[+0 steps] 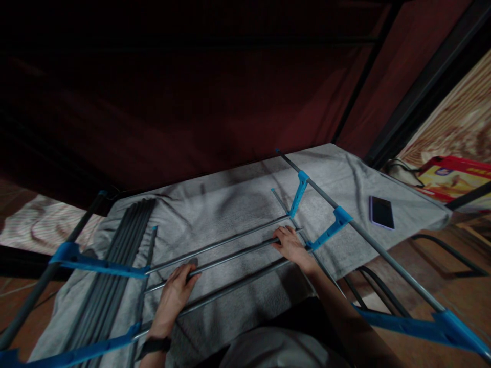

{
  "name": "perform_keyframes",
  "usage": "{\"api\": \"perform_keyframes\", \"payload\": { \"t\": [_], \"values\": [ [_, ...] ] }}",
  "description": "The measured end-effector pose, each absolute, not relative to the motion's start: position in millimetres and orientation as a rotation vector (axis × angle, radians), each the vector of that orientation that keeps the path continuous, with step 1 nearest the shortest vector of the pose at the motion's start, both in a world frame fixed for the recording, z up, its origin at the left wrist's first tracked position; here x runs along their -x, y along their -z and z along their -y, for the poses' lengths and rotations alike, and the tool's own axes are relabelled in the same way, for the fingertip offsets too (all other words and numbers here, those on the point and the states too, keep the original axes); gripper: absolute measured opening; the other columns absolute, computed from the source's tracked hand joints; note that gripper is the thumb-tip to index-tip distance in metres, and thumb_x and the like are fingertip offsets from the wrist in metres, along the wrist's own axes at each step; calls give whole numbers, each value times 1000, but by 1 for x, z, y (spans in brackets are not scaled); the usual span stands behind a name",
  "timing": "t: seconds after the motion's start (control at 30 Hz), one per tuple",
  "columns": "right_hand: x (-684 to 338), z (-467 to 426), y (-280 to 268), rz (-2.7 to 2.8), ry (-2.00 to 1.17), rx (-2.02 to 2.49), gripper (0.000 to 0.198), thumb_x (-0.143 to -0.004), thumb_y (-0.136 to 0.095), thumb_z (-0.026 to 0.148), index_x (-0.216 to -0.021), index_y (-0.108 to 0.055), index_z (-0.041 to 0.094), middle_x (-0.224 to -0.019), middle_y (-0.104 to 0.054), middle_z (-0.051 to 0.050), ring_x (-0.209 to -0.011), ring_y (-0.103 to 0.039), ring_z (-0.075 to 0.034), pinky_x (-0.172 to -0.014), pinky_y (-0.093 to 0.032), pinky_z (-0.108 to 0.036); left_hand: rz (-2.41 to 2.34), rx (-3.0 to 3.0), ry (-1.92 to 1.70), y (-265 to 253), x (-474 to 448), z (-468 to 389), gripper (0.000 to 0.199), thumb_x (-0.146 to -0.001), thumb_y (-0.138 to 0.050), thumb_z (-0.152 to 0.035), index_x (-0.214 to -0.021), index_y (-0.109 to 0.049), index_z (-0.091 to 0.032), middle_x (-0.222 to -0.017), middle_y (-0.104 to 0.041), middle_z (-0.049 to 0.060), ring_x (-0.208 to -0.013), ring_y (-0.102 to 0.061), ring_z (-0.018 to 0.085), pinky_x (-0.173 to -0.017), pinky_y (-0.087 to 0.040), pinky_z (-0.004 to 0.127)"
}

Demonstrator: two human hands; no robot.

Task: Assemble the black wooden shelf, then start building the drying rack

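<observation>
My left hand point(177, 290) is closed on a thin grey metal tube point(230, 256) near its left end. Closer to the tube's other end, my right hand point(288, 242) grips it with the fingers over the top. This tube lies between two crosswise tubes, a far one point(218, 245) and a near one point(238, 281). Those two span the side frames of a tube rack, which have blue plastic connectors point(326, 232) on the right and a blue connector point(99, 265) on the left. The held tube's left end shows beside the left frame; its right end reaches the right frame, contact unclear.
A bundle of several grey tubes point(118, 255) lies on the left of the cloth-covered table point(230, 204). A phone point(381, 212) rests on the right. A red and yellow box point(456, 179) sits beyond the table's right edge. A dark red panel point(192, 112) rises behind.
</observation>
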State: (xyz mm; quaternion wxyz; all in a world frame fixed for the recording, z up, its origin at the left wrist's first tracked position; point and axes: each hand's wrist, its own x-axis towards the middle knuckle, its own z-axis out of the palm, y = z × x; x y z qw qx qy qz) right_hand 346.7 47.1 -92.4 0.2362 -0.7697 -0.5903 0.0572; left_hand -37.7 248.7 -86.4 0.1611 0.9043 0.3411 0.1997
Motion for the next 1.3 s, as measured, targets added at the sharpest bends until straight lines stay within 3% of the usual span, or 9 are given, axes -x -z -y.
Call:
{"api": "perform_keyframes", "payload": {
  "t": [0.37, 0.7, 0.93, 1.03, 1.13, 1.23, 1.3],
  "values": [
    [-347, -47, 91, 1640, -195, 2110, 9, -87, -65, 26, -95, -64, 22, -106, -65, -5, -109, -57, -22, -113, -27, -46, -954, -2588, -498, 84, 40, -245, 24, -93, -50, -45, -98, -60, -24, -98, -68, 6, -97, -65, 26, -88, -53, 42],
    [-347, -49, 92, 1639, -237, 2111, 10, -87, -63, 26, -96, -67, 23, -108, -65, -5, -112, -57, -22, -116, -21, -51, -968, -2589, -524, 85, 38, -247, 27, -89, -56, -49, -97, -63, -24, -96, -71, 6, -94, -67, 26, -87, -55, 40],
    [-344, -47, 78, 1598, -255, 2091, 22, -82, -54, 10, -97, -66, 22, -108, -66, -5, -111, -57, -21, -116, -19, -50, -952, -2654, -493, 80, 35, -243, 26, -92, -49, -45, -97, -65, -24, -97, -71, 7, -94, -67, 27, -86, -55, 42],
    [-324, -57, 60, 1517, -245, 1989, 21, -84, -54, 10, -97, -66, 22, -105, -68, -5, -110, -58, -22, -113, -28, -47, -985, -2707, -452, 80, 33, -239, 28, -93, -47, -43, -98, -66, -23, -100, -71, 9, -98, -67, 28, -90, -53, 44],
    [-268, -84, 34, 1585, -468, 1645, 18, -92, -53, 18, -103, -66, 22, -103, -71, -3, -103, -63, -17, -96, -44, -31, -1041, -2768, -399, 84, 34, -239, 30, -92, -47, -40, -103, -68, -21, -106, -72, 12, -104, -66, 31, -96, -50, 48],
    [-173, -116, 9, 1910, -715, 1232, 21, -98, -49, 28, -100, -69, 21, -100, -73, -1, -96, -66, -13, -87, -47, -22, -1017, -2821, -317, 88, 35, -242, 30, -89, -49, -35, -107, -69, -21, -113, -72, 13, -109, -65, 30, -98, -50, 46],
    [-107, -132, -4, 2166, -789, 931, 19, -95, -57, 36, -94, -72, 23, -100, -75, 2, -97, -66, -13, -85, -47, -20, -1032, -2855, -255, 89, 34, -244, 32, -89, -48, -34, -109, -70, -20, -115, -72, 13, -111, -65, 30, -99, -50, 46]
  ]
}}
